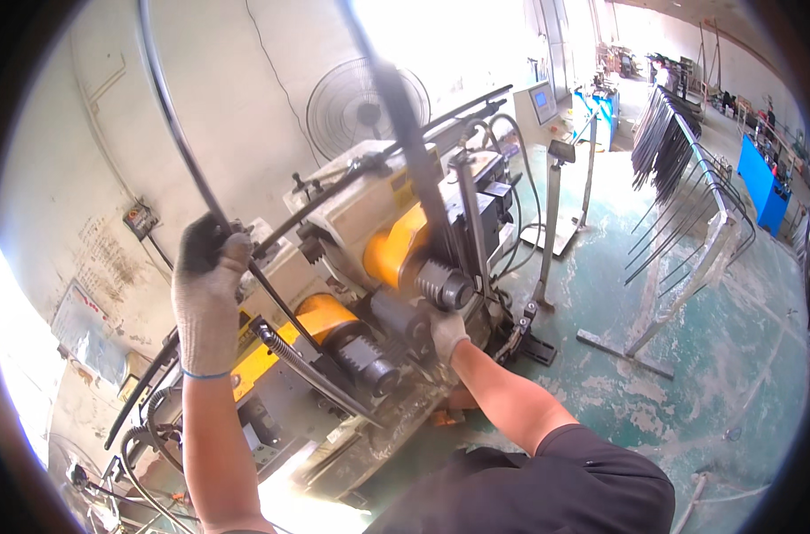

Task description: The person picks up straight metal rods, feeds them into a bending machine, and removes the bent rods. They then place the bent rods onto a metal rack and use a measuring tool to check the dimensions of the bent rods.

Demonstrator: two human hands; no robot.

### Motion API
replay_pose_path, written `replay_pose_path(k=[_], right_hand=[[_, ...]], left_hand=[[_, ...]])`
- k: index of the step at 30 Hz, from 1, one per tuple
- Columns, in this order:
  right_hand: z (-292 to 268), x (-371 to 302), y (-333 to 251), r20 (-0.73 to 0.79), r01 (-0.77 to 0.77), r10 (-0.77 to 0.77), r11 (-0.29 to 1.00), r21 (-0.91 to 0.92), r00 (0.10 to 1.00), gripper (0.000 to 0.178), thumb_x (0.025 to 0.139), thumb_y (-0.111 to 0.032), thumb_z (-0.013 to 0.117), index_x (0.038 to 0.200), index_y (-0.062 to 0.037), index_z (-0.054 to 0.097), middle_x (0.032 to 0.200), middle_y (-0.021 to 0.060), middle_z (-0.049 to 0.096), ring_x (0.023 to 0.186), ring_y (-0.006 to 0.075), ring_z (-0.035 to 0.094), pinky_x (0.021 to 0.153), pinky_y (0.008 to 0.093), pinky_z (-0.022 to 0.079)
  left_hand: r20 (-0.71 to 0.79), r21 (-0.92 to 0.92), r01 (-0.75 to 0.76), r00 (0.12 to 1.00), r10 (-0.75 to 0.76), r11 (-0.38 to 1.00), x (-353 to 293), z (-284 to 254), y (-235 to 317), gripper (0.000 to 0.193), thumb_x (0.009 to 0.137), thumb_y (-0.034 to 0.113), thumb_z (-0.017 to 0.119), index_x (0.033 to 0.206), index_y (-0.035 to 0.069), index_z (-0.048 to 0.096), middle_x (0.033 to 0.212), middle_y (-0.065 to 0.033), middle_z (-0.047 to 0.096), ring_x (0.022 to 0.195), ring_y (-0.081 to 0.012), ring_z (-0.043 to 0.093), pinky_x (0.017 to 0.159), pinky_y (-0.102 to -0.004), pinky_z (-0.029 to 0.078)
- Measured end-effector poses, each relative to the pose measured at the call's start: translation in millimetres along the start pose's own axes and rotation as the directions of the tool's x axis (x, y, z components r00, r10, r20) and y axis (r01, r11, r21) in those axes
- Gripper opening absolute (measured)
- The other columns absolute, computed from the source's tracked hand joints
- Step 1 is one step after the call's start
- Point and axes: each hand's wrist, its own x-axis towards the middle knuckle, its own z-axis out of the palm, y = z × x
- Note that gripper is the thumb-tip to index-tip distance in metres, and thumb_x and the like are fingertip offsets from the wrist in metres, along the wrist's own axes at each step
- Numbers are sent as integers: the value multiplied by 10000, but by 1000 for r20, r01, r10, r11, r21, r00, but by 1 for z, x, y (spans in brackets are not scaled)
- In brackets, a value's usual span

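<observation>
1. My left hand [211, 289], gloved, has its fingers closed around a long dark rod [184, 147].
2. The rod slants from the upper edge, through my grip, down to the machine [334, 191], ending near the lower ribbed cylinder [362, 358]. I can't tell whether it touches there.
3. My right hand [445, 334], also gloved, is low among the machine parts, just under the upper ribbed cylinder [445, 285] and against or beside a blurred dark drum [398, 319]. Its fingers are partly hidden, so I can't tell whether they hold anything.
4. A blurred dark bar [396, 107] crosses in front of the fan [342, 98]; I can't tell what carries it.
5. As I judge it, this rod is mid-handling: it is at the machine and not yet released. The lens curves everything, so its shape settles nothing.
6. Off to the right, many dark rods [663, 147] hang on a rack [716, 227], apart from mine.
</observation>
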Motion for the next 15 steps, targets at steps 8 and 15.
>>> replay_pose_path(k=[8,15], right_hand=[[17,-12,-12,61,-155,147,978,141,987,316,884,-190,841,1154,-80,718,794,72,692,571,200,672,481,343,528],[6,12,13,36,-8,-3,954,299,999,555,924,-159,821,1421,-33,610,1218,77,701,1078,217,688,928,366,573]], left_hand=[[-71,195,54,997,-41,979,5,17,7,385,975,63,714,1319,-22,565,975,-58,683,850,-147,653,788,-295,549],[-59,202,-53,996,66,978,9,13,-19,312,894,87,711,1167,-12,596,874,-46,669,775,-112,618,711,-299,533]])
